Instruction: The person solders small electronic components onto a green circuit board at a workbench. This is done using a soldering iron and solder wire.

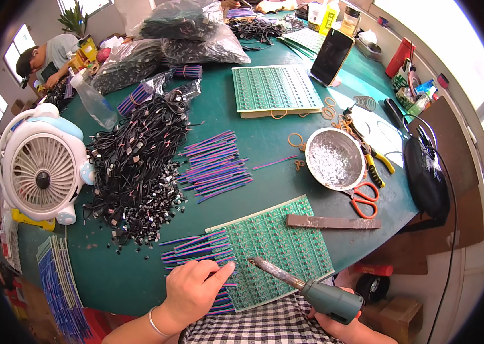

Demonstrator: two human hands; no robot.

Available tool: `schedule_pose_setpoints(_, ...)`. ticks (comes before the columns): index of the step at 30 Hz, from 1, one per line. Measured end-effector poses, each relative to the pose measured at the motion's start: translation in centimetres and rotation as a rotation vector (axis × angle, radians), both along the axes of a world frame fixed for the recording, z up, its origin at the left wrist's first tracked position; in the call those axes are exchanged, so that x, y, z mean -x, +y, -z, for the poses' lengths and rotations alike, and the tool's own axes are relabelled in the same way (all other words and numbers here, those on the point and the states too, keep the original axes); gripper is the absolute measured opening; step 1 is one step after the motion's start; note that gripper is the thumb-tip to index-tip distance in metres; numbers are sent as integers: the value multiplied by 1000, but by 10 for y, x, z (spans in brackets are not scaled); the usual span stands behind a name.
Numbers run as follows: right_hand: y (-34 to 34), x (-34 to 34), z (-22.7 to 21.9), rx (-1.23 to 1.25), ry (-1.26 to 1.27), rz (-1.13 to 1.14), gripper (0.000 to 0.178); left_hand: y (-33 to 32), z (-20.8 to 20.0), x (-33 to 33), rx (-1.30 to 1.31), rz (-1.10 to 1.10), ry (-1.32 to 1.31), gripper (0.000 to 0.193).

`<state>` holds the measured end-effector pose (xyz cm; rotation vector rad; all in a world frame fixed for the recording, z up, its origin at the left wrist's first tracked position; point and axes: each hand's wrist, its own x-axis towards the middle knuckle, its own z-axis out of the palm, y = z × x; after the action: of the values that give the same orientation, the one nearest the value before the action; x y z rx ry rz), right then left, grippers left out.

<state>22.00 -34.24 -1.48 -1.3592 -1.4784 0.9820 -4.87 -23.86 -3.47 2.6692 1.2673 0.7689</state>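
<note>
A green circuit board panel (276,246) lies at the near edge of the table, with rows of small parts. Blue-and-pink wires (196,245) stick out from its left side. My left hand (193,289) is closed in a pinch over these wires at the board's left columns; the fingers partly cover the wire between them. In my right hand (333,327) is a soldering iron (331,299) with a green handle, held from below. Its dark, worn tip points left over the board, a short way from my left fingertips. A brown bar (333,222) lies across the board's upper right corner.
Beyond the board sit a wire pile (216,166), a black cable heap (136,160), a metal bowl (335,159) of silvery bits, orange scissors (364,200) and pliers (376,163). Farther back are stacked boards (276,89) and a phone (332,57). A fan (42,179) stands left; another person (53,54) works behind.
</note>
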Motion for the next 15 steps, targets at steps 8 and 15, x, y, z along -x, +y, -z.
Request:
schedule_pose_setpoints(8, -9, -1, 7, 70, 26, -12, 43, 1, 3, -5, -13, 68, 36, 23)
schedule_pose_setpoints(15, -10, -1, 12, 18, 60, -9, 47, 0, 3, -6, -42, 39, 59, 20)
